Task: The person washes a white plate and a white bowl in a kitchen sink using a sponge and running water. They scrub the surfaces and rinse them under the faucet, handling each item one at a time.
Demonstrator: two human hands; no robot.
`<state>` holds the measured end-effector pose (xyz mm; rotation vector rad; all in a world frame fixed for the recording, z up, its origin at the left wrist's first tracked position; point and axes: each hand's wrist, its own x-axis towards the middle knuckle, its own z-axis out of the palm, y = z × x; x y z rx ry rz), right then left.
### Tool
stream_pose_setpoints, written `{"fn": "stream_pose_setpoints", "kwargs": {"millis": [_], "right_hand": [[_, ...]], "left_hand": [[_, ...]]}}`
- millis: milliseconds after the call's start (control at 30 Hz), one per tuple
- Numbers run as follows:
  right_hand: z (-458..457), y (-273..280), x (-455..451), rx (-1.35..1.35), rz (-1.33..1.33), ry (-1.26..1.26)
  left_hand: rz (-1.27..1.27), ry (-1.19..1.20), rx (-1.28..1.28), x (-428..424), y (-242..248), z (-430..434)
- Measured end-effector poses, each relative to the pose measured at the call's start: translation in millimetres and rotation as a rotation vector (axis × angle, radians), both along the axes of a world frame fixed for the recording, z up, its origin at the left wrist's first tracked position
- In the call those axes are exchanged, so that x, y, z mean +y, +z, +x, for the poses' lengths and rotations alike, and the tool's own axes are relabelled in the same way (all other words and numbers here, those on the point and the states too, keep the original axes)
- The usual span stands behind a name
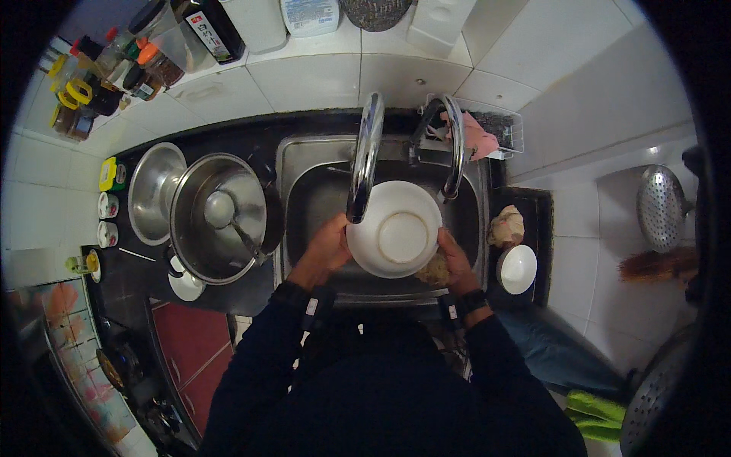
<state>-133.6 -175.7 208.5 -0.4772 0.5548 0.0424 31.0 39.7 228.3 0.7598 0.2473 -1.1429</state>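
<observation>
A white bowl (pixel 368 245) is held upside down over the stainless steel sink (pixel 320 143), its foot ring facing up at me. My left hand (pixel 328 248) grips the bowl's left rim. On the right side, my right hand (pixel 457 260) holds the rim, with a brownish scrubbing pad (pixel 435 269) under its fingers, partly hidden by the bowl. The chrome faucet (pixel 367 148) arches over the sink, and its spout end overlaps the bowl's upper left edge from this viewpoint. Whether water is running cannot be told.
Left of the sink stand a large steel pot (pixel 188 228) with a ladle (pixel 220 209), a steel basin (pixel 149 188) and a white bowl (pixel 185 287). A second chrome faucet (pixel 457 143) rises at the right rear. Another white bowl (pixel 518 268) sits on the right ledge.
</observation>
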Motion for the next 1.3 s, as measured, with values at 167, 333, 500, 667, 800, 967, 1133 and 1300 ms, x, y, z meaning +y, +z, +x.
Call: {"fn": "stream_pose_setpoints", "kwargs": {"millis": [167, 333, 500, 667, 800, 967, 1133, 1300], "right_hand": [[-1, 1, 3, -0.036, 0.019, -0.053], [-3, 1, 5, -0.035, -0.026, 0.019], [-2, -3, 6, 0.006, 0.001, -0.02], [-1, -3, 5, 0.013, 0.061, -0.014], [2, -1, 3, -0.068, 0.023, 0.036], [7, -1, 12, 0.068, 0.132, -0.066], [9, -7, 18, 0.021, 0.099, -0.021], [31, -7, -12, 0.246, -0.617, 0.198]], "left_hand": [[0.075, 0.028, -0.047, 5, -3, -4], [0.053, 0.004, 0.043, 1, -6, -1], [0.074, 0.043, -0.016, 5, -1, -10], [0.118, 0.04, -0.061, -1, -5, -7], [0.181, 0.091, -0.048, -10, -10, 2], [-0.042, 0.001, -0.095, 1, 8, -12], [-0.11, 0.017, -0.036, 4, 30, -33], [0.017, -0.015, -0.142, 5, 36, -31]]}}
